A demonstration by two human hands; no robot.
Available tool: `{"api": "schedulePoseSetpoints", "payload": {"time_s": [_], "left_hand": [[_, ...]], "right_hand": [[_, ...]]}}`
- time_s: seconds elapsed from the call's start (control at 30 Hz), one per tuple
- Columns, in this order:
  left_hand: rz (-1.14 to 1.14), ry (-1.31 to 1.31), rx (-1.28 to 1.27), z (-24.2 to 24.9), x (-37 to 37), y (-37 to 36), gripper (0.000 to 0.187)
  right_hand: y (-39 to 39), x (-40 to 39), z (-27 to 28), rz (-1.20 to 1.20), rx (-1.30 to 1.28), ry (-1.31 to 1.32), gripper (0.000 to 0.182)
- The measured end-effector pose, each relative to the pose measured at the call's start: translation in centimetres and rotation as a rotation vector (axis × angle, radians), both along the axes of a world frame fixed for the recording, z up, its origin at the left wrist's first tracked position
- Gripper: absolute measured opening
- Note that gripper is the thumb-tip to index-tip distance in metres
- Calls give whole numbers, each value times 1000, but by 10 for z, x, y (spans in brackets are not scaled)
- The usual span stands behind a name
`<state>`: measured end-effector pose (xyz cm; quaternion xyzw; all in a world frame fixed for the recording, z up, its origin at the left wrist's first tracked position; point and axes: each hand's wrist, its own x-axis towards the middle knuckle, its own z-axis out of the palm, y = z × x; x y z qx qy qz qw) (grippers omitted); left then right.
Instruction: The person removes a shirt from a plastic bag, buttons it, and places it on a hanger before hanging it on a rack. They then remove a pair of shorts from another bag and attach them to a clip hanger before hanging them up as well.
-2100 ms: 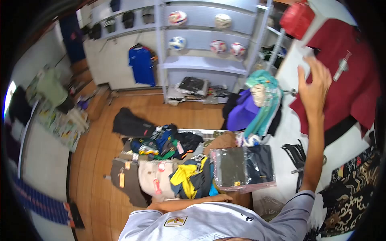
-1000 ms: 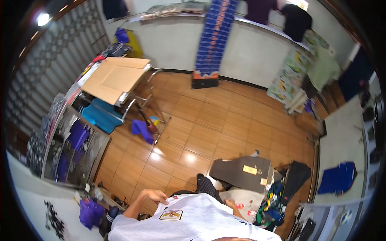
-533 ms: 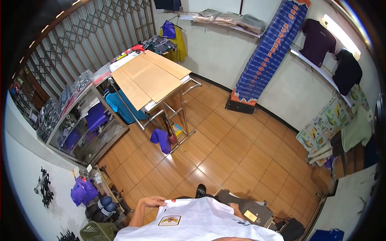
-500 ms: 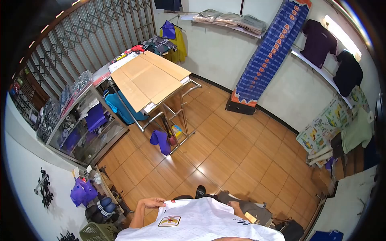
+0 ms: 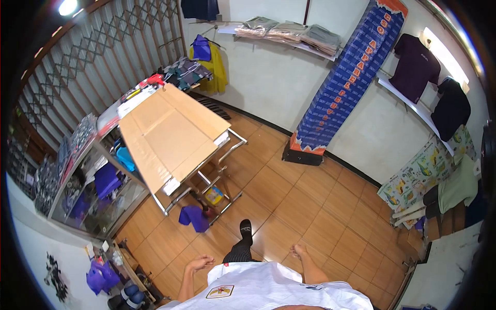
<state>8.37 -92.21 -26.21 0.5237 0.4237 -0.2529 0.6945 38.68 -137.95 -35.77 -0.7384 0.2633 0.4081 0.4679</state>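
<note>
My left hand (image 5: 200,262) hangs just left of the white shirt (image 5: 258,281) on my body. Its fingers stretch loosely towards the hem without gripping it, and no object shows in them. My right hand (image 5: 298,251) is held out over the floor, to the right of the hem. Its fingers are curled in, with nothing visible inside. The shirt has a framed crest (image 5: 220,292) on its front and a small red tag at the hem. Below the hem, a dark striped trouser leg and a black slipper (image 5: 245,227) step forward on the tiles.
Ahead on the left stands a metal-framed table (image 5: 170,134) topped with brown board. A glass display case (image 5: 98,186) is beside it. A tall blue banner-covered box (image 5: 346,88) leans at the far wall. Purple cloth (image 5: 194,218) lies by the table legs. Shoes (image 5: 132,297) sit lower left.
My left hand has let go of the shirt hem, and my right hand has moved out from the shirt. A foot has stepped forward; the table appears closer.
</note>
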Motion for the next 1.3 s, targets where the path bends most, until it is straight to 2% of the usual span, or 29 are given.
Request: {"api": "schedulePoseSetpoints", "payload": {"time_s": [0.1, 0.17, 0.23, 0.3, 0.37, 0.43, 0.5, 0.77, 0.93, 1.07, 1.13, 1.2, 1.23, 1.3], "left_hand": [[-81, -2, 179, -23, 97, 32, 27], [-295, -101, 344, -25, 175, 52, 29], [-369, -337, 522, -46, 255, 65, 33], [-482, -417, 698, -37, 343, 69, 38], [-553, -528, 669, 28, 423, 58, 39], [-586, -606, 672, 46, 489, 49, 39], [-604, -659, 555, 73, 545, 38, 39], [-581, -751, 326, 79, 680, 26, 37], [-465, -711, 318, 70, 771, 54, 36], [-267, -667, 295, 84, 854, 77, 36], [-224, -679, 312, 97, 897, 89, 35], [-153, -755, 347, 106, 933, 99, 29], [-118, -783, 336, 117, 949, 104, 27], [-69, -826, 337, 140, 983, 113, 25]], "right_hand": [[16, 11, 2, -138, -7, 17, 25], [16, 19, -11, -32, -73, 19, 23], [18, 31, -21, 47, -123, 18, 22], [30, 52, -19, 67, -148, 18, 21], [43, 72, -14, 20, -145, 29, 20], [58, 98, -9, -37, -133, 36, 19], [72, 130, -6, -72, -117, 35, 19], [106, 283, -33, -2, -133, -2, 17], [104, 419, -80, 310, -240, -189, 16], [98, 569, -112, 512, -306, -411, 15], [136, 634, -8, -266, 110, -187, 19], [157, 705, 14, -232, 187, -379, 19], [160, 747, 9, -95, 191, -468, 15], [195, 806, 61, -91, 249, -511, 18]]}}
